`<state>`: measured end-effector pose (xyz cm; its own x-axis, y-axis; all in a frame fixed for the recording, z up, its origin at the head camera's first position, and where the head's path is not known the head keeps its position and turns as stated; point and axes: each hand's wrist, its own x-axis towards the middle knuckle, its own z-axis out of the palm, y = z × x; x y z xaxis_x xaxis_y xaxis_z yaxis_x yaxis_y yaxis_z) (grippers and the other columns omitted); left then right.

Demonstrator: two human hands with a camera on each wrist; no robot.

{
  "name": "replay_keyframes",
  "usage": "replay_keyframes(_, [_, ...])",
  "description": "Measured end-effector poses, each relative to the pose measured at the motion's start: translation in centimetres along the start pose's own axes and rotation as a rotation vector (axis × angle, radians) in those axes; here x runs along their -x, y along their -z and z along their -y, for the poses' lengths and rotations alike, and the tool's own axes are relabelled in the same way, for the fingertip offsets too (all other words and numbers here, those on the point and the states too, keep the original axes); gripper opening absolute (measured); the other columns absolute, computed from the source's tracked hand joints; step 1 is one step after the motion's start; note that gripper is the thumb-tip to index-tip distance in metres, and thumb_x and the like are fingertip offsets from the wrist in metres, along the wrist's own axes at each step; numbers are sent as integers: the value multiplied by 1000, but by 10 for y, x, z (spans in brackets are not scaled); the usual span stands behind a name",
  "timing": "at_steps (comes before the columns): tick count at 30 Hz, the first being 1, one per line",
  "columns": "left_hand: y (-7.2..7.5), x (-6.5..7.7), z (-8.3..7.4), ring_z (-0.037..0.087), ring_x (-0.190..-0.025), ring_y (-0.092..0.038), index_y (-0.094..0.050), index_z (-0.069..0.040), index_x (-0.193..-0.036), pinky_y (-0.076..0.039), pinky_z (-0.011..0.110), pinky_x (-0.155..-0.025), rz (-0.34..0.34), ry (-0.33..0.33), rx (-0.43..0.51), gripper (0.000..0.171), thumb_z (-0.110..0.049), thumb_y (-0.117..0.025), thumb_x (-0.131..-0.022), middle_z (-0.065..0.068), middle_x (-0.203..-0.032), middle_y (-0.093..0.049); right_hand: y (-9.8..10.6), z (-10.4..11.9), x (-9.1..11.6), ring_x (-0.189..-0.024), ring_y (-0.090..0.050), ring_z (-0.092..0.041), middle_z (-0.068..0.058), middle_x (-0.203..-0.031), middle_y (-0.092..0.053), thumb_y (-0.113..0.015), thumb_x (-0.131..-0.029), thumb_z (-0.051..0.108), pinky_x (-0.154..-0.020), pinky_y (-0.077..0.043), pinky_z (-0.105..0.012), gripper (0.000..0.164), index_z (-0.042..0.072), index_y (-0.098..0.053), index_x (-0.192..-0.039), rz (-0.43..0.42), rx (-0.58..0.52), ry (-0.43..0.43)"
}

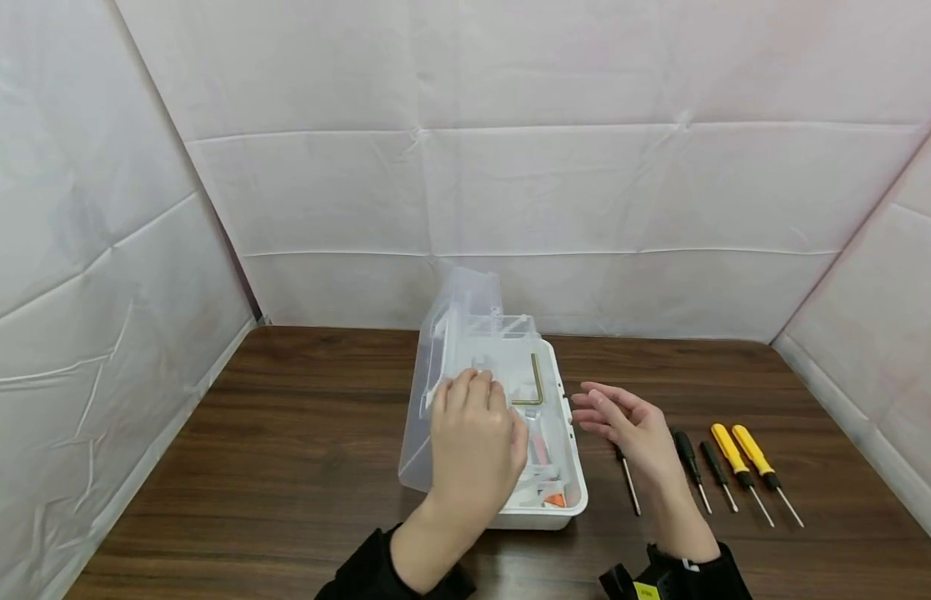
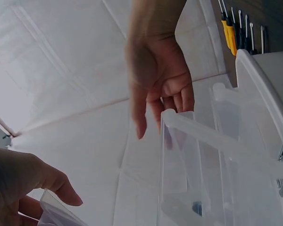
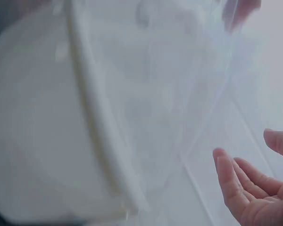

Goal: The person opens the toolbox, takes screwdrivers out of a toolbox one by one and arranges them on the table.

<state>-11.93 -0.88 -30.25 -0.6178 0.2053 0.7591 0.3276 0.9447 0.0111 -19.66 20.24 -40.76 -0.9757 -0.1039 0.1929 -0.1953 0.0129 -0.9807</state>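
Note:
A white plastic toolbox stands on the table, its clear lid raised on the left side. My left hand is over the lid and hides part of the box. In the left wrist view, the thumb and fingers of this left hand pinch a clear plastic edge that looks like the lid's. To the right of the box, my right hand hovers with loosely extended fingers and holds nothing. An L-shaped hex key lies inside the box, with clear compartments and an orange piece nearer me.
Right of the box lie several screwdrivers: two yellow-handled ones, including the outermost yellow screwdriver, and black-handled ones such as the black screwdriver. One is partly under my right hand. White cloth walls enclose the brown wooden table.

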Motion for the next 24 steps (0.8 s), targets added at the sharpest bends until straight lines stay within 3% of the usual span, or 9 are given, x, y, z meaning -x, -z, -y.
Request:
replay_keyframes(3, [-4, 0, -10, 24, -96, -54, -68, -1, -87, -37, 41, -87, 60, -26, -60, 27, -21, -66, -68, 9, -93, -63, -18, 37, 13, -88, -62, -23, -17, -105, -61, -48, -92, 24, -75, -48, -32, 45, -10, -44, -121, 114, -84, -13])
replay_keyframes(7, [-12, 0, -24, 21, -98, -52, -70, -4, -85, -35, 40, -88, 112, -71, -119, 31, -28, -69, -66, 6, -92, -63, -30, 52, 18, -86, -62, -17, -10, -101, -63, -40, -95, 12, -74, -48, -28, 37, -15, -42, -120, 254, -236, -46])
replay_keyframes(12, [-25, 2, -38, 19, -92, -51, -69, -7, -75, -35, 38, -86, 52, -115, -170, 26, -29, -70, -62, 3, -83, -60, -33, 49, 19, -92, -60, -13, -4, -105, -62, -33, -96, 7, -75, -47, -25, 28, 5, -54, -115, 373, -360, -11])
replay_keyframes(16, [-34, 5, -46, 19, -90, -50, -68, -6, -74, -36, 38, -87, 26, -135, -185, 22, -25, -68, -63, 4, -82, -59, -32, 46, 19, -88, -61, -10, 0, -103, -64, -34, -96, 9, -68, -48, -22, 30, 17, -60, -108, 355, -366, 3])
replay_keyframes(21, [-39, 9, -52, 19, -95, -50, -68, -4, -82, -35, 38, -89, 51, -150, -217, 26, -23, -66, -65, 5, -88, -61, -31, 48, 19, -80, -62, -10, 0, -94, -66, -39, -95, 10, -63, -49, -23, 27, 18, -64, -101, 274, -367, -81])
replay_keyframes(24, [-39, 12, -54, 18, -99, -49, -68, -4, -88, -34, 39, -91, 92, -183, -173, 33, -31, -66, -69, 5, -92, -62, -30, 49, 19, -77, -62, -9, 1, -90, -66, -44, -93, 10, -63, -49, -22, 23, 18, -65, -94, 202, -322, -116])
